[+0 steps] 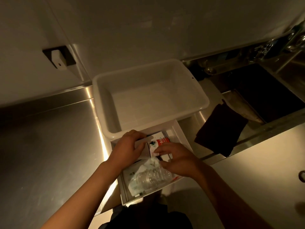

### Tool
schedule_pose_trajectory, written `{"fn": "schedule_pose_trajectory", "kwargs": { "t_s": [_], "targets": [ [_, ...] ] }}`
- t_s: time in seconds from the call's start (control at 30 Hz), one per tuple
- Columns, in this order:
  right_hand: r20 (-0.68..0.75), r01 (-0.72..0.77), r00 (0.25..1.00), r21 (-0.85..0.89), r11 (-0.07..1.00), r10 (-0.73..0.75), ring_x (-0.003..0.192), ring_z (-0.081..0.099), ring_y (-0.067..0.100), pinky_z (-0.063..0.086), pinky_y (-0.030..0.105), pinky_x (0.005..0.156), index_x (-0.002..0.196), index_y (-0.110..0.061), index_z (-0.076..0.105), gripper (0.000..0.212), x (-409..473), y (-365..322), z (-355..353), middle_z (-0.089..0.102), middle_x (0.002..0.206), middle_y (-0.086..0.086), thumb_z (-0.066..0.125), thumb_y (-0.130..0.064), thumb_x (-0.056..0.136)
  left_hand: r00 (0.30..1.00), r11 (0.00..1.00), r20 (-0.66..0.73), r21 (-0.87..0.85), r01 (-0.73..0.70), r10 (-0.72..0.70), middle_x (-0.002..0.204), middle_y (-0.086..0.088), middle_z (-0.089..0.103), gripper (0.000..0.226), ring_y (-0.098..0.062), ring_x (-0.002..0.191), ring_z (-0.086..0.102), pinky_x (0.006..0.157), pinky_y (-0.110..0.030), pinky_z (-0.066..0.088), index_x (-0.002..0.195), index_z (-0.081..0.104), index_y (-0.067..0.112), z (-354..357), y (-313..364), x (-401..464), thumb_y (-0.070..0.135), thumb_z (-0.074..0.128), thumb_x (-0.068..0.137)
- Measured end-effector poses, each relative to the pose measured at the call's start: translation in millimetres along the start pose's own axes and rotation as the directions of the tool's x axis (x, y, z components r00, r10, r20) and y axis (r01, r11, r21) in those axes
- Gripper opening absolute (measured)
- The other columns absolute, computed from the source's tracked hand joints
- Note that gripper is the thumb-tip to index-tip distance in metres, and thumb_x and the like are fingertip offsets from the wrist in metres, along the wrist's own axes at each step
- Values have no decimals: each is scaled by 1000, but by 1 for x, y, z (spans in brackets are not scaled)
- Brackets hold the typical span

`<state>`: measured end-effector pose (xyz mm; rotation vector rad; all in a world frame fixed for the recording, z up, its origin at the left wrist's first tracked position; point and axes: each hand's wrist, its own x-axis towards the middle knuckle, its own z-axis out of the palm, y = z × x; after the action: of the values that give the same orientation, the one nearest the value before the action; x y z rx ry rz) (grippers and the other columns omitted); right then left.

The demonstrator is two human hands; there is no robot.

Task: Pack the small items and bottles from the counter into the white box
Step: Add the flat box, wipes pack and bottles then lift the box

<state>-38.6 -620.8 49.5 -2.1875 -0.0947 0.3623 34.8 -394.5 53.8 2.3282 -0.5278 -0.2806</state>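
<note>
An empty white plastic tub (200,103) sits on the steel counter. In front of it a white box (179,134) holds small items: a red-and-white carton (160,140), a clear plastic bottle (153,176) lying on its side, and crumpled white wrapping (152,162). My left hand (127,147) is down in the box, fingers closed on a thin pale flat item (145,140) beside the carton. My right hand (177,160) reaches in from the right, fingertips pinching at the neck end of the bottle, below the carton.
A dark cloth (221,128) hangs over the counter edge to the right of the box. A dark sink (264,93) lies beyond it, with a tap (295,42) at top right. A wall socket with a white plug (58,57) is at the upper left.
</note>
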Motion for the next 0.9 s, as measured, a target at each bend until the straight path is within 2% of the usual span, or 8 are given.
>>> {"fn": "schedule_pose_trajectory", "kwargs": {
  "t_s": [0.1,0.27,0.33,0.47,0.6,0.7,0.9],
  "targets": [
    [23,50,999,-29,998,-50,106,60,-10,48,7,89,114,-34,69,34,3,2,-6,63,114,-25,79,-26,82,998,1000,-59,18,13,-12,111,9,65,27,-11,106,59,91,-38,51,118,68,31,-3,4,-11,37,54,95],
    [54,117,992,-22,993,-116,108,61,-8,49,8,90,113,-31,70,33,0,5,-9,64,118,-19,78,-21,83,986,997,-149,8,74,-72,114,11,65,21,-6,107,59,92,-35,54,117,69,26,-3,12,-35,30,60,99],
    [78,127,989,-37,991,-124,108,61,-8,51,12,93,115,-31,70,34,-2,4,-10,64,120,-18,78,-21,84,981,995,-170,25,98,-93,116,12,64,22,-4,107,58,92,-30,54,118,69,27,-4,17,-47,32,60,99],
    [119,155,983,-94,983,-143,110,53,-16,45,1,82,115,-40,66,33,-8,2,-11,60,112,-30,75,-27,86,976,990,-189,65,122,-107,109,15,60,20,-1,94,57,78,-10,42,114,69,30,-6,24,-70,34,58,99],
    [121,135,985,-101,986,-122,107,56,-8,51,17,89,113,-42,65,30,-16,0,-8,59,117,-27,74,-33,86,976,986,-193,106,127,-105,111,15,62,21,-2,103,55,82,-7,36,116,69,30,-5,27,-92,34,58,99],
    [120,122,987,-105,987,-109,109,58,-3,54,25,93,112,-41,65,30,-24,-1,-4,58,122,-24,74,-36,84,979,987,-178,106,118,-98,119,14,63,24,-5,108,55,87,-16,44,119,68,31,0,28,-105,37,60,97],
    [75,66,996,-189,980,-52,111,57,-5,52,23,92,113,-42,64,41,-51,0,3,57,123,-25,77,-50,76,988,990,-136,107,90,-75,116,14,61,24,-6,105,55,80,-17,44,117,67,30,11,28,-134,39,59,96]
  ]
}}
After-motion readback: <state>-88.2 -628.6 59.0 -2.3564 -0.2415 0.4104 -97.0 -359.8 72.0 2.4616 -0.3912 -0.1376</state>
